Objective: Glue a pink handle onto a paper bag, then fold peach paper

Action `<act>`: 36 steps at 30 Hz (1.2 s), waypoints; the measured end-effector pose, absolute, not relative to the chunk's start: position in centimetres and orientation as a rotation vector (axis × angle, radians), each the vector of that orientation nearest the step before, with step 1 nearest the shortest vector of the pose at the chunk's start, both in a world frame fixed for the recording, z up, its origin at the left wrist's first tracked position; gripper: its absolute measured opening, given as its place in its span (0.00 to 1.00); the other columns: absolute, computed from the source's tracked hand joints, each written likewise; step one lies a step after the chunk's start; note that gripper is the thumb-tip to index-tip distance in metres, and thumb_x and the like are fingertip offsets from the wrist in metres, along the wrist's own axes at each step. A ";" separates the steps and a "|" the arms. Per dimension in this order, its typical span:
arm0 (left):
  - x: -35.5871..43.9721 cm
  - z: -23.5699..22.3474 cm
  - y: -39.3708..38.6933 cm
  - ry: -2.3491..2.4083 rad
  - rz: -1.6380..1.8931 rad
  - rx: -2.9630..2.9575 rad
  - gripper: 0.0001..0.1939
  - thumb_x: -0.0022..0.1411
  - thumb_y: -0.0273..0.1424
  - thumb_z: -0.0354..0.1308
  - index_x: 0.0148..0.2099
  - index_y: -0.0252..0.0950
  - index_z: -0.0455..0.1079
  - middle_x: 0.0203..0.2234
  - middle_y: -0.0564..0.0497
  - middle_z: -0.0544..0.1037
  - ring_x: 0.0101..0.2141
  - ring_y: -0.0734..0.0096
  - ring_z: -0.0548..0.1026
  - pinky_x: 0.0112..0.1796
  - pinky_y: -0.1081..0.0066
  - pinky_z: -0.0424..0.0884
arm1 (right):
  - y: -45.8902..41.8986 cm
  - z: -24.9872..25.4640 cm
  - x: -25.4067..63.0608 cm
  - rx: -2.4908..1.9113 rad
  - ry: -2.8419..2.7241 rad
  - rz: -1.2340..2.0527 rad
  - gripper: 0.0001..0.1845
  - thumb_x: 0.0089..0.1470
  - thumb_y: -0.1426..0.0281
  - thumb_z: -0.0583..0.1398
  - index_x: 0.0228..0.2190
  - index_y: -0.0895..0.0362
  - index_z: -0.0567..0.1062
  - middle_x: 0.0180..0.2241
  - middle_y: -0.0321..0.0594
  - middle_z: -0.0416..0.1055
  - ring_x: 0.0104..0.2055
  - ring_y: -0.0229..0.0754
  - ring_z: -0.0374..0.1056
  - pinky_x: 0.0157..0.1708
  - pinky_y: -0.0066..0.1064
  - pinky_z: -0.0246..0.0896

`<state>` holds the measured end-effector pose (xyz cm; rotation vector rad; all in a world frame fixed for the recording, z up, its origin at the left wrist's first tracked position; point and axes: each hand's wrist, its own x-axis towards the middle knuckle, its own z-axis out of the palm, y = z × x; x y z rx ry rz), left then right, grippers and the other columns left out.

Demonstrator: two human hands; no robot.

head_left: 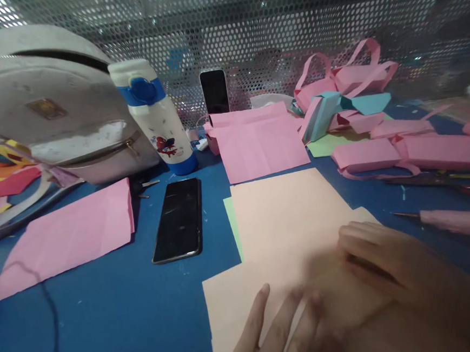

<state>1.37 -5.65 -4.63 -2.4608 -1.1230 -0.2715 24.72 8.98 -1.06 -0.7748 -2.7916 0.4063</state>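
Note:
Several sheets of pale peach paper (286, 210) overlap on the blue table in front of me. A light green sheet (233, 225) peeks out beneath their left side. My left hand (282, 329) lies on the near part of the paper with its fingers spread, palm side down. My right hand (372, 263) rests on the right part of the paper, fingers curled and somewhat blurred. Whatever its fingertips pinch or press is hidden. Between the hands a dark crease or paper edge runs across the sheets.
A black phone (177, 219) lies left of the paper. Behind stand a white-and-blue bottle (155, 117), a pale backpack (51, 114) and another upright phone (214, 91). Pink sheets (263, 146) and folded pink paper bags (448, 148) lie around. A pointed pink-handled tool (458, 222) is at right.

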 end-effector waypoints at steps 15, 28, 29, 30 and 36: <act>0.4 -3.9 -4.9 -0.985 -0.207 -2.485 0.23 0.70 0.38 0.50 0.64 0.38 0.60 0.61 0.45 0.65 0.62 0.49 0.60 0.62 0.42 0.43 | 9.0 -1.0 24.7 -0.776 -2.786 0.334 0.13 0.63 0.69 0.50 0.26 0.54 0.64 0.26 0.36 0.64 0.27 0.40 0.59 0.26 0.31 0.49; 0.3 -3.8 -4.6 -0.994 -0.212 -2.480 0.24 0.71 0.38 0.49 0.65 0.38 0.59 0.62 0.45 0.65 0.61 0.53 0.62 0.62 0.49 0.51 | 8.8 -0.9 24.8 -0.871 -2.766 0.452 0.12 0.63 0.70 0.51 0.27 0.53 0.66 0.27 0.39 0.66 0.28 0.44 0.63 0.25 0.36 0.54; 0.3 -3.8 -4.6 -0.977 -0.222 -2.481 0.23 0.71 0.38 0.48 0.65 0.37 0.60 0.62 0.45 0.65 0.60 0.53 0.62 0.62 0.50 0.53 | 8.8 -0.9 24.8 -0.862 -2.765 0.460 0.11 0.63 0.70 0.51 0.27 0.53 0.66 0.27 0.39 0.67 0.28 0.44 0.63 0.25 0.36 0.55; 0.3 -3.7 -4.5 -0.966 -0.227 -2.483 0.23 0.71 0.38 0.48 0.64 0.36 0.60 0.62 0.44 0.65 0.60 0.53 0.63 0.61 0.52 0.55 | 8.8 -0.9 24.8 -0.856 -2.769 0.462 0.11 0.63 0.70 0.52 0.28 0.53 0.66 0.27 0.39 0.67 0.28 0.44 0.63 0.26 0.36 0.55; 0.3 -3.8 -4.5 -0.950 -0.229 -2.497 0.23 0.71 0.36 0.48 0.64 0.36 0.60 0.62 0.44 0.65 0.60 0.54 0.63 0.59 0.56 0.61 | 8.7 -0.8 24.9 -0.856 -2.817 0.439 0.10 0.63 0.69 0.51 0.29 0.53 0.66 0.28 0.39 0.66 0.29 0.43 0.63 0.28 0.36 0.55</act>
